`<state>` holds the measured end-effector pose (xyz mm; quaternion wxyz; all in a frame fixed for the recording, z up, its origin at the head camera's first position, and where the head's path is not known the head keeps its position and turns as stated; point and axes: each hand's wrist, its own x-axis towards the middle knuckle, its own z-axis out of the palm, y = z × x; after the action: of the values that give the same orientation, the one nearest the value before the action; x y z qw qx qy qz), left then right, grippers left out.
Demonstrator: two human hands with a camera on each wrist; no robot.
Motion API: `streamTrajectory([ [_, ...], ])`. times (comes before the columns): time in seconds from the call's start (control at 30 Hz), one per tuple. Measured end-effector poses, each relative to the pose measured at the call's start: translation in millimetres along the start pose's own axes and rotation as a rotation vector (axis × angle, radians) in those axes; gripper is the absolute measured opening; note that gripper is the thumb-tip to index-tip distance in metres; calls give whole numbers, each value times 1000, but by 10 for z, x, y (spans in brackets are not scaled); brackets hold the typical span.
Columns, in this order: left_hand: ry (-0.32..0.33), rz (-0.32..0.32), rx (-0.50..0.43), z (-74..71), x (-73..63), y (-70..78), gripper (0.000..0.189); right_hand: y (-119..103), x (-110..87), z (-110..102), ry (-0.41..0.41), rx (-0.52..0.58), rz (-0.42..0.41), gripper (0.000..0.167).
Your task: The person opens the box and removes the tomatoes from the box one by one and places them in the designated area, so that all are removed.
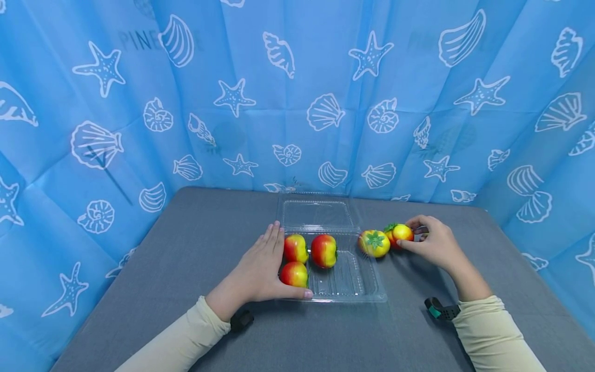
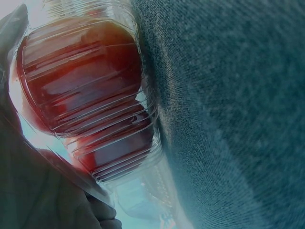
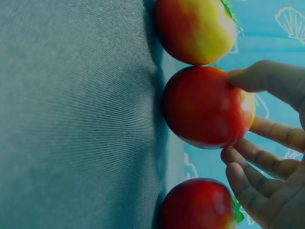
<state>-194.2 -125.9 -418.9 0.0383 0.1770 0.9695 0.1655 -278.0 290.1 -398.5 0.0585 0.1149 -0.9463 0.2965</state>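
Two hands: your right hand point(image 1: 434, 242) was pinching a glossy, round red-and-yellow fruit point(image 1: 402, 233) between thumb and fingers; your left hand point(image 1: 257, 274) lay straight-fingered against a clear, ribbed plastic tray point(image 1: 380, 297).
Pinched fruit: right of the tray, at the grey fabric-covered surface point(image 1: 321, 336), just beside a similar leafy-topped fruit point(image 1: 374, 244).
Fruit's feel: probably light and stiff, its shiny skin perhaps slippery.
Best hold: opposite sides at the widest part seemed surest for you.
Tray wall: looked thin and flexible, so your light steadying suited it.
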Motion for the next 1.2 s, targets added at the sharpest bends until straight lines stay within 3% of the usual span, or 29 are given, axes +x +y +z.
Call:
streamTrajectory([
  [0.6,-5,-8,-2,-3,4,-3,144,-14,-6,-41,-4,-15,-16,38],
  [1.2,-5,2,-9,5,-10,-3,143,-14,-18,-41,20,-22,-1,40],
])
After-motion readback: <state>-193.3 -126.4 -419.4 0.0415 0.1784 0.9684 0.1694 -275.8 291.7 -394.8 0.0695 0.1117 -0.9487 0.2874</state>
